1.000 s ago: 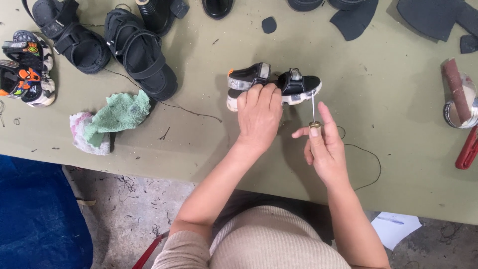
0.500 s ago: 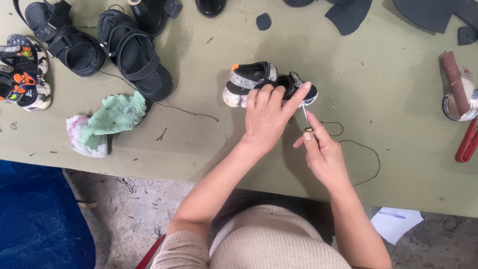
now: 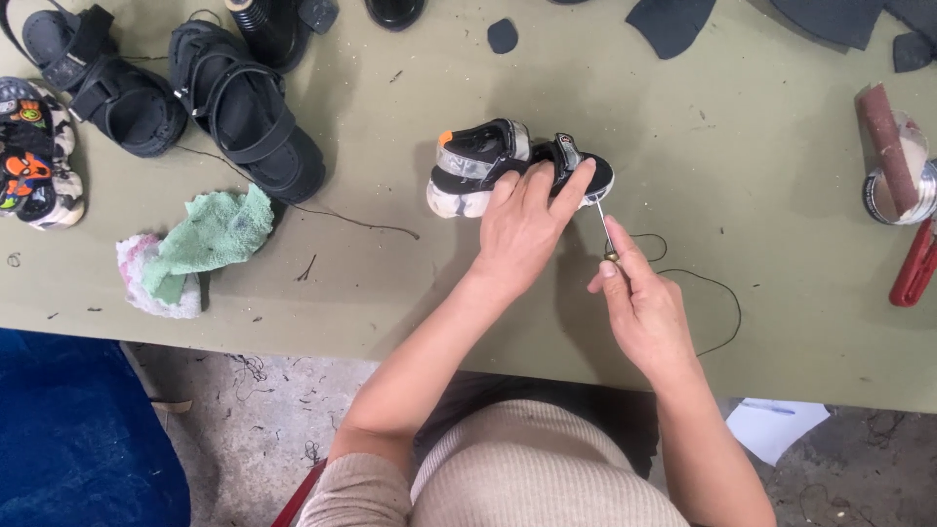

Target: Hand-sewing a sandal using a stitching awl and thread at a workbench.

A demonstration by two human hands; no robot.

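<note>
A small black and grey child's sandal point(image 3: 478, 161) with a white sole lies on its side on the olive-green table point(image 3: 683, 127). My left hand point(image 3: 527, 224) lies over its near side, fingers pressed on the sole and strap. My right hand point(image 3: 639, 303) grips a thin metal awl point(image 3: 603, 222), whose tip meets the sandal's right end under my left fingertips. A dark thread point(image 3: 717, 298) loops on the table beside my right hand.
Two big black sandals point(image 3: 249, 122) lie at the far left, a colourful child's shoe point(image 3: 34, 156) at the left edge. A green and white rag point(image 3: 195, 249) rests near the front edge. A jar with a brush point(image 3: 893, 161) and red-handled pliers point(image 3: 916, 265) sit at the right.
My right hand has lowered the awl from upright and brought its tip against the sandal's right end. My left hand has slid further over the sandal.
</note>
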